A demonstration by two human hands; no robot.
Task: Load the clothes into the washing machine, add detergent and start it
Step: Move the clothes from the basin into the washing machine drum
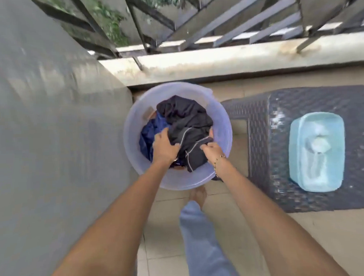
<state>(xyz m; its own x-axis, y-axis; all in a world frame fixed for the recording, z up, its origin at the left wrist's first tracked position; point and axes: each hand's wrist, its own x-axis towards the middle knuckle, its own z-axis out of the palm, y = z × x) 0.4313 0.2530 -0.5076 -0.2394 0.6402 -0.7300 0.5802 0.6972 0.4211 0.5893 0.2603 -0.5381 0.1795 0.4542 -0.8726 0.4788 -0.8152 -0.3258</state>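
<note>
Down in the tub, the fingers (pixel 174 147) of the left hand (pixel 166 148) are curling into a fold of the black garment (pixel 186 119) and bunching the cloth. The fingers (pixel 206 146) of the right hand (pixel 212 150) are clamping on the same garment's near edge, where a thin pale line of piping is running across the cloth. Both hands are gripping, with no finger lying straight. A beaded bracelet (pixel 218 161) is hanging round the right wrist.

The black garment is lying heaped on top, and a blue garment (pixel 149 135) is showing beneath it on the left side. Both are sitting inside a round, translucent lilac basin (pixel 179 182), which is standing on the tiled floor (pixel 306 236) close against a plain grey wall (pixel 51 122) on the left.

Just right of the basin, a dark woven surface (pixel 260 134) is carrying a pale blue translucent container (pixel 317 152); its contents are too blurred to make out. Beyond the basin, a stained concrete ledge (pixel 215 61) is running across under a dark metal railing (pixel 224 31). Nearer the camera, a bare foot (pixel 198 196) is touching the floor right by the basin's near rim, below a light blue trouser leg (pixel 202 241).
</note>
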